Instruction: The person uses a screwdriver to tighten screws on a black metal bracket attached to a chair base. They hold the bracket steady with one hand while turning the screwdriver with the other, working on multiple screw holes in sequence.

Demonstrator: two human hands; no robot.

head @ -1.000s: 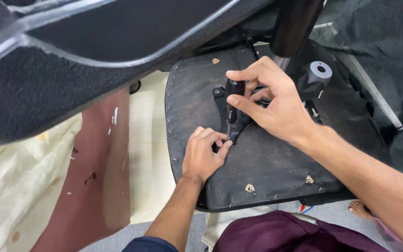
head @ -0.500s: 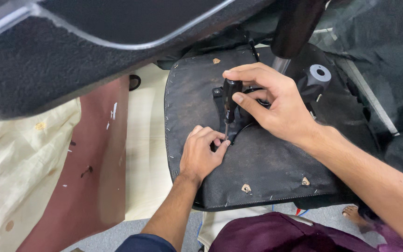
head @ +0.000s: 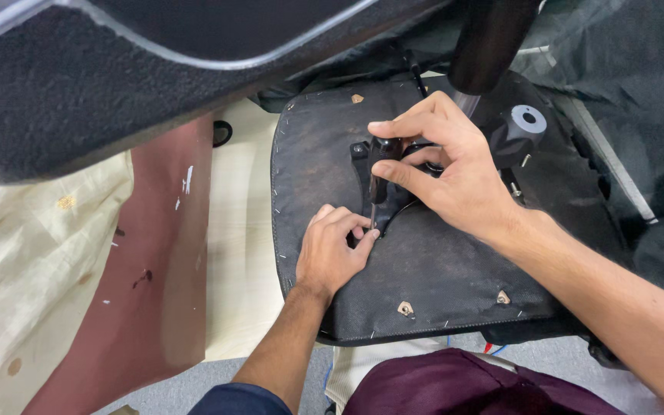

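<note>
Right hand [head: 455,180] sits just right of centre frame, fingers wrapped around the dark handle of a screwdriver [head: 382,157], thumb and forefinger clamped on it. The thin shaft runs down from that handle toward the left hand [head: 332,253], a little below and left of centre. That left hand is curled into a loose fist, fingertips pinched together right at the tip of the shaft, knuckles pressed on the black seat underside [head: 439,269]. Whether a screw sits between those fingertips, I cannot tell; it is too small to make out.

Here is the danger, as I read it: the tip lands just beside the left fingers. If the blade skips off its seat under pressure, it would jab straight into those fingertips or gouge the black fabric. The shaft looks tilted rather than square to the surface, and that tilt is what would make it slip.

Moving outward: the black metal bracket [head: 382,196] lies under the right palm, centre frame. The round black knob [head: 520,131] stands upper right, near the right wrist; a jerk of the arm could knock against it. Dark cylinder column [head: 489,42] rises at top centre, close over the knuckles, leaving tight room to turn.

Staples edge the seat panel, sharp if the left hand slides. Lower centre, maroon cloth [head: 455,384]; left of frame, a reddish-brown board [head: 155,269] and cream fabric [head: 24,261].
</note>
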